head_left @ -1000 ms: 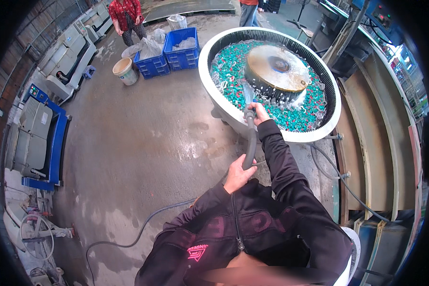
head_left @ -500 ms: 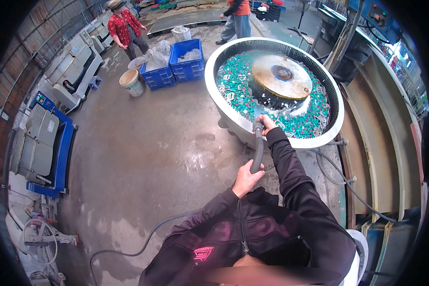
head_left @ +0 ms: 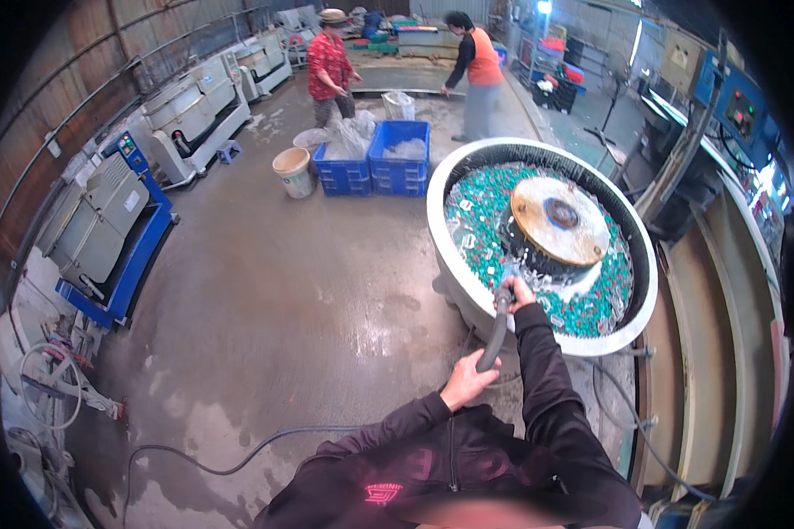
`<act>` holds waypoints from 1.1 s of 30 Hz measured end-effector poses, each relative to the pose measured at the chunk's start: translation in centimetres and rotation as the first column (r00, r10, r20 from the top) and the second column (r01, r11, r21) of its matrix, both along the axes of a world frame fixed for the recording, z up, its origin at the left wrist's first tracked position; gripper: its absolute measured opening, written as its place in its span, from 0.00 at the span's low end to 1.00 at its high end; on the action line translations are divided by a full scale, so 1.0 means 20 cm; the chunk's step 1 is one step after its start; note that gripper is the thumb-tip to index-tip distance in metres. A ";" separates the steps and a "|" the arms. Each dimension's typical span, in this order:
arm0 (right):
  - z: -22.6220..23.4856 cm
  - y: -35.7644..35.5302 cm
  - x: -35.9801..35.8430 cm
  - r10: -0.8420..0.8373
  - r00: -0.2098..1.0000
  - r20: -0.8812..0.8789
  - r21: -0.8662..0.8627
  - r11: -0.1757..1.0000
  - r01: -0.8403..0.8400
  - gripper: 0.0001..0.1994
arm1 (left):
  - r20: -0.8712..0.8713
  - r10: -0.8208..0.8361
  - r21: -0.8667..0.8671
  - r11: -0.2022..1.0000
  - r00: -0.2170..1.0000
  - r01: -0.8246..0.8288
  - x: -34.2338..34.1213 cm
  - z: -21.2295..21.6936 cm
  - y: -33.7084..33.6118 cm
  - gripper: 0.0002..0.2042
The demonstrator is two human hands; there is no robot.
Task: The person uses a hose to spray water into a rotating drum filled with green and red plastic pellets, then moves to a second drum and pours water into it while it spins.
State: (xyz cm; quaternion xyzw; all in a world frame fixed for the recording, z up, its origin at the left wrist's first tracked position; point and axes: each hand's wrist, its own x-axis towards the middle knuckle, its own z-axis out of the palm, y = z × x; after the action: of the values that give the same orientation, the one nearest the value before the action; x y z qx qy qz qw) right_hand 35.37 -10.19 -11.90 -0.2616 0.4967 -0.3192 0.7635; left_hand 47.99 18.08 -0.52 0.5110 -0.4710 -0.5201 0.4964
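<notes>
A dark grey hose runs between my two hands. My right hand is wrapped round its front end, over the near rim of a large round white tub. Water sprays from the hose end into the tub. Lower down, my left hand grips the hose in front of my chest. Inside the tub lie many small green and red pieces with pale, clear-looking loops among them. A round, rust-stained metal plate caps the tub's centre column.
Two blue crates with plastic bags stand beyond, beside a whitish bucket. Two people, one in a red top and one in an orange vest, are farther back. Grey machines line the left wall. A black hose trails over the wet floor.
The view has tilted up, so the tub and crates appear lower and farther right. Both hands keep their hold on the hose. The person in orange now bends forward with an arm reaching down.
</notes>
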 end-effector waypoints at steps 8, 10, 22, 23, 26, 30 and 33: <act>-0.14 -0.05 -0.03 -0.043 0.997 -0.057 0.054 0.997 0.046 0.09 | -0.322 -0.014 0.153 0.986 0.947 0.067 0.00 0.00 -0.05 0.21; -0.15 -0.05 -0.06 -0.054 0.995 -0.088 0.039 0.998 0.057 0.10 | -0.281 0.010 0.093 0.996 0.960 0.016 -0.01 0.00 -0.06 0.28; 0.00 -0.01 -0.08 -0.053 0.993 -0.107 0.079 0.995 0.062 0.09 | -0.234 -0.071 0.080 0.993 0.970 0.092 0.00 -0.04 -0.11 0.31; 0.00 -0.01 -0.09 -0.054 0.989 -0.136 0.058 0.996 0.062 0.10 | -0.216 -0.082 0.104 0.989 0.973 0.106 0.00 -0.04 -0.12 0.32; -0.05 -0.03 -0.11 -0.070 0.991 -0.110 0.071 0.994 0.078 0.11 | 0.075 0.056 -0.284 0.958 0.996 -0.032 -0.02 -0.07 -0.13 0.36; -0.18 -0.05 -0.15 -0.034 0.999 0.007 0.012 0.999 0.033 0.09 | 0.024 0.025 -0.287 0.958 0.999 -0.017 -0.04 -0.13 -0.16 0.36; -0.18 -0.08 -0.18 -0.054 0.998 0.023 0.028 0.998 0.054 0.10 | -0.006 -0.014 -0.163 0.987 1.000 0.013 -0.10 -0.16 -0.16 0.33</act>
State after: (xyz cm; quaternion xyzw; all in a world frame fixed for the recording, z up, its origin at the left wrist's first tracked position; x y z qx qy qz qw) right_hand 31.72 -11.82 -15.53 -0.2337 0.4986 -0.3360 0.7641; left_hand 46.01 14.92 -3.70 0.4639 -0.5137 -0.4848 0.5347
